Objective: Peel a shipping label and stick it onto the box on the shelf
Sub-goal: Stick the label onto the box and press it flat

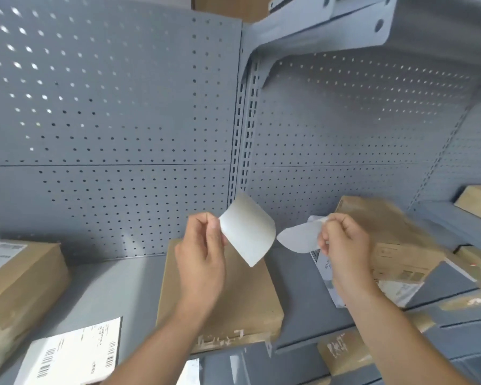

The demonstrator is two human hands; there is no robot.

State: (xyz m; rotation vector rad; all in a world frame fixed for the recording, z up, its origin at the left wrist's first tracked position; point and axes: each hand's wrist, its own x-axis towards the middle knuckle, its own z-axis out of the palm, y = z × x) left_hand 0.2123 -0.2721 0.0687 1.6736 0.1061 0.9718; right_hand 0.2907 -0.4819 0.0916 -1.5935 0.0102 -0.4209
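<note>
My left hand (202, 251) pinches a curled, blank grey-white sheet (247, 232) by its left edge, held up in front of the shelf's back panel. My right hand (342, 240) pinches a second white sheet (297, 237) that bends down to the left; the two sheets are apart, their tips nearly meeting. I cannot tell which sheet is the label and which the backing. Directly below my left hand a flat brown cardboard box (250, 298) lies on the grey shelf (117, 290), its top bare.
A printed label sheet with barcodes (75, 354) lies on the shelf at the front left. A labelled box (20, 279) stands at far left. More boxes (395, 234) and printed papers (324, 265) crowd the right. A perforated back panel (122, 107) and an upper shelf bracket (317, 26) are overhead.
</note>
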